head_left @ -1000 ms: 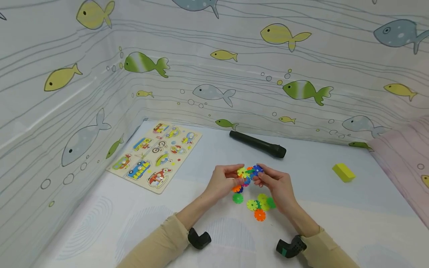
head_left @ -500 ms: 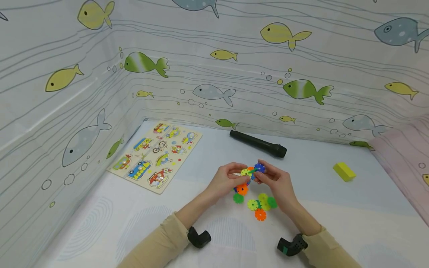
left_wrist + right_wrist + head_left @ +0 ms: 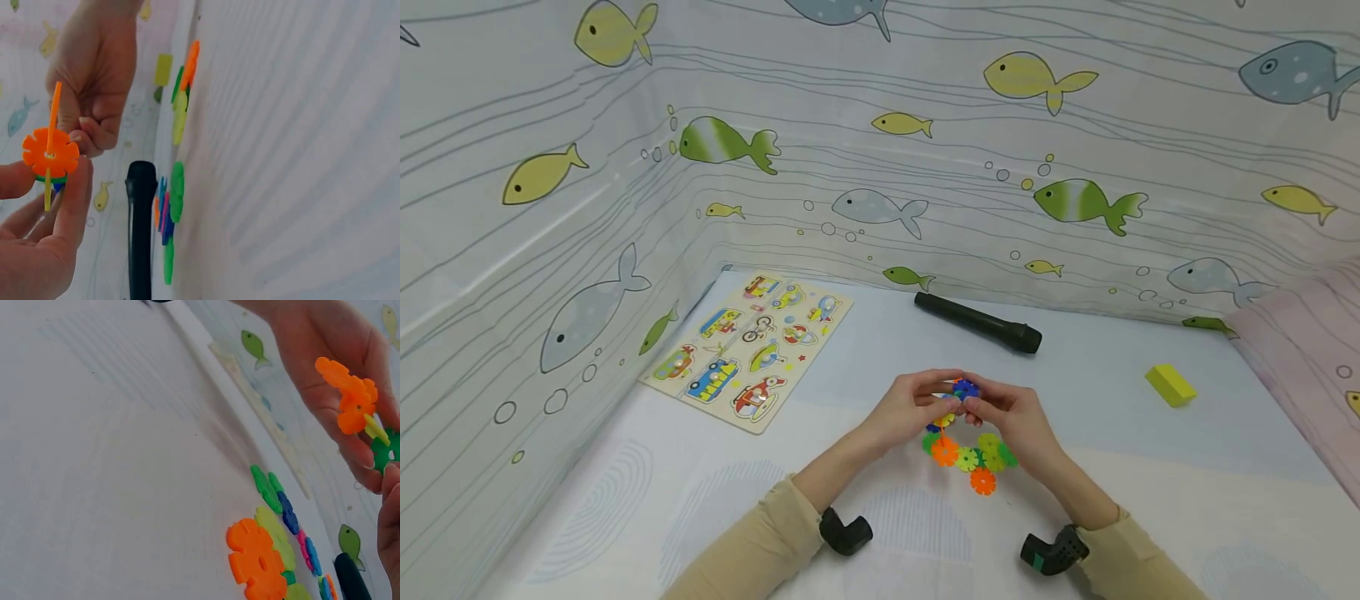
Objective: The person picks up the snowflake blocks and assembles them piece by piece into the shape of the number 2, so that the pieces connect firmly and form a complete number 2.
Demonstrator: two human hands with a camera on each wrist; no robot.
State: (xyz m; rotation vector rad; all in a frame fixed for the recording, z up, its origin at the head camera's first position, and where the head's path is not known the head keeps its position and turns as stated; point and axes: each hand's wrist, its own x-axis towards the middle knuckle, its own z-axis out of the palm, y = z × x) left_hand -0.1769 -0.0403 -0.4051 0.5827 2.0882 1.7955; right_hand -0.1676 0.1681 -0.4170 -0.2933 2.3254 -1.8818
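Held up between both hands is a small cluster of slotted plastic snowflake discs, linked edge to edge: orange (image 3: 51, 152), yellow, green (image 3: 387, 452) and blue (image 3: 966, 389). My left hand (image 3: 912, 412) pinches it between thumb and fingers. Opposite, my right hand (image 3: 1013, 419) pinches its blue and green end, though the fingers partly hide that end. Orange discs stick out from the cluster towards me. Loose discs lie on the table just below the hands: yellow-green (image 3: 988, 443), green and an orange disc (image 3: 983, 481).
A wooden picture puzzle board (image 3: 752, 350) lies at the left. Behind the hands is a black microphone (image 3: 977, 322). A yellow block (image 3: 1170, 385) sits at the right. Fish-printed sheeting (image 3: 880, 167) rises at the back and left.
The cluster has turned in the hands, so an orange disc now hangs lower, towards me. The right hand has shifted slightly left, closer to the left hand. The loose discs stay put.
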